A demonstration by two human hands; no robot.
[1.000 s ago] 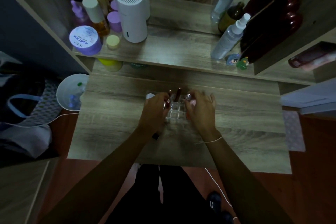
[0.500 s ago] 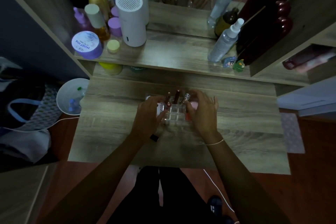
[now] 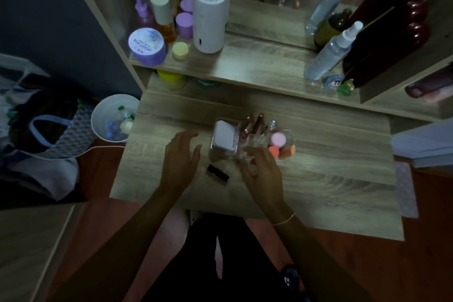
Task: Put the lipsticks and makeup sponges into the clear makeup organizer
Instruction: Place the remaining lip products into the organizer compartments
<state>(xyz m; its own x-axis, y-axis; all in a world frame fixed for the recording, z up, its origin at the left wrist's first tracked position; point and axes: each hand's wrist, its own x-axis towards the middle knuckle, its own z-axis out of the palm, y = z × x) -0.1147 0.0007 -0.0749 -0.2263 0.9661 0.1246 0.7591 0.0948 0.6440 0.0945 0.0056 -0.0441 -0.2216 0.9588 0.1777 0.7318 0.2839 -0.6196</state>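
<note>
The clear makeup organizer (image 3: pixel 255 142) stands mid-table. Several lipsticks (image 3: pixel 256 123) stand upright in its back cells, and a white box (image 3: pixel 224 137) leans in its left part. Pink and orange makeup sponges (image 3: pixel 279 144) sit in its right part. A dark lipstick (image 3: pixel 217 172) lies on the table in front of the organizer. My left hand (image 3: pixel 181 158) hovers open to the left of the organizer, holding nothing. My right hand (image 3: pixel 262 169) is at the organizer's front edge with fingers apart; whether it touches it I cannot tell.
The wooden table (image 3: pixel 331 179) has a raised shelf (image 3: pixel 257 66) behind it with a white cylinder device (image 3: pixel 209 17), spray bottles (image 3: pixel 331 54), jars and small figures. A white bin (image 3: pixel 111 117) and a bag (image 3: pixel 49 125) stand at the left.
Both hands have let go of the organizer's sides and drawn back toward me. The left hand moved left, uncovering the white box and the dark lipstick on the table.
</note>
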